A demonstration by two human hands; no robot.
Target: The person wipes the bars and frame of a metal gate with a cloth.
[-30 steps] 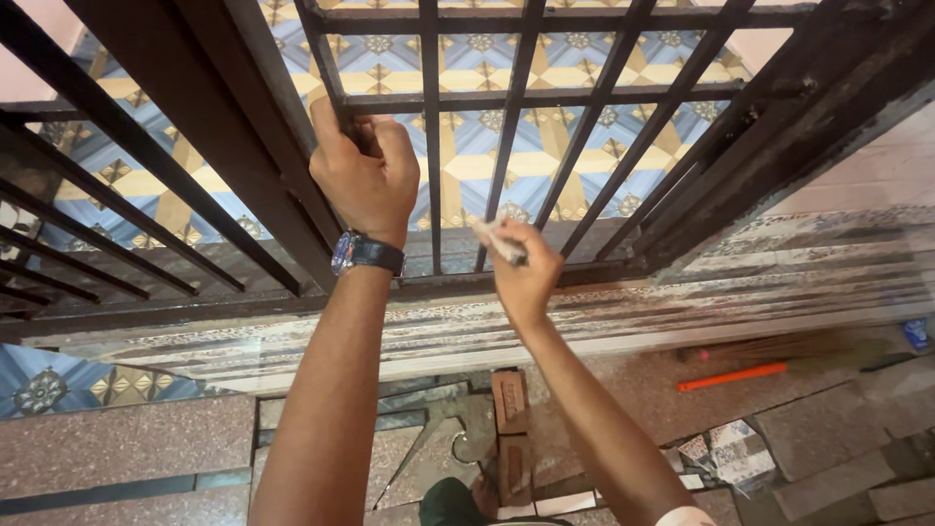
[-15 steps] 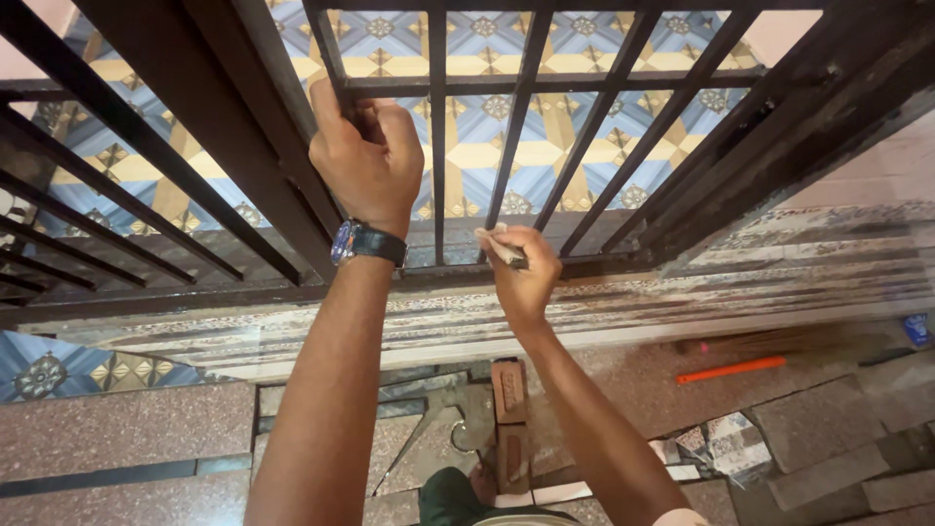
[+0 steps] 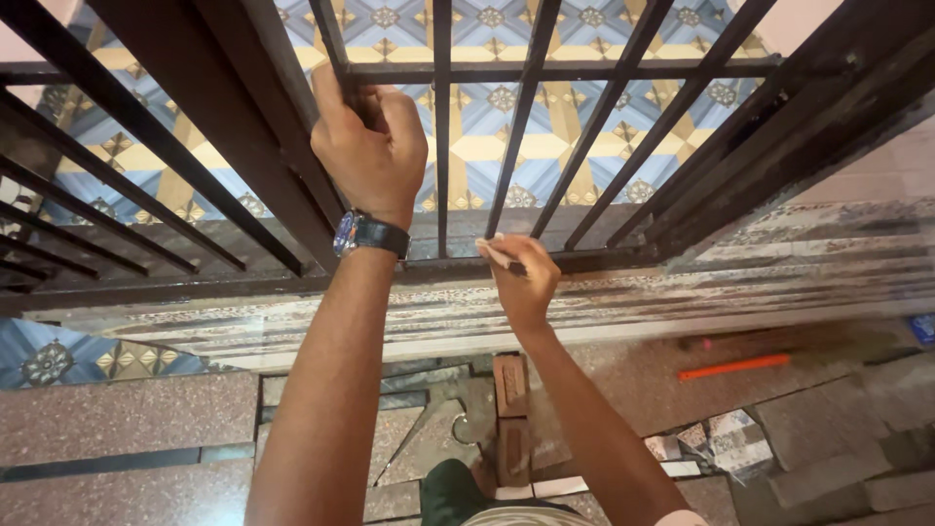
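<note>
The dark metal barred gate (image 3: pixel 438 127) fills the upper part of the head view, its upright bars set close together above a patterned blue and yellow tiled floor (image 3: pixel 487 146). The gaps between the bars are narrow; the bottom rail (image 3: pixel 604 261) runs just above a streaked stone step (image 3: pixel 682 292). The left hand (image 3: pixel 368 156), with a dark wristwatch (image 3: pixel 368 235), has its grip wrapped tight around one upright bar near the upper crossbar. The right hand (image 3: pixel 526 278) sits lower, at the bottom rail, its grip pinched on a small pale stick-like tool (image 3: pixel 495 252) whose tip touches the foot of a bar. Both forearms reach up from below. Further right, an orange rod (image 3: pixel 735 366) lies on the speckled stone floor (image 3: pixel 127 419), well apart from the hands.
</note>
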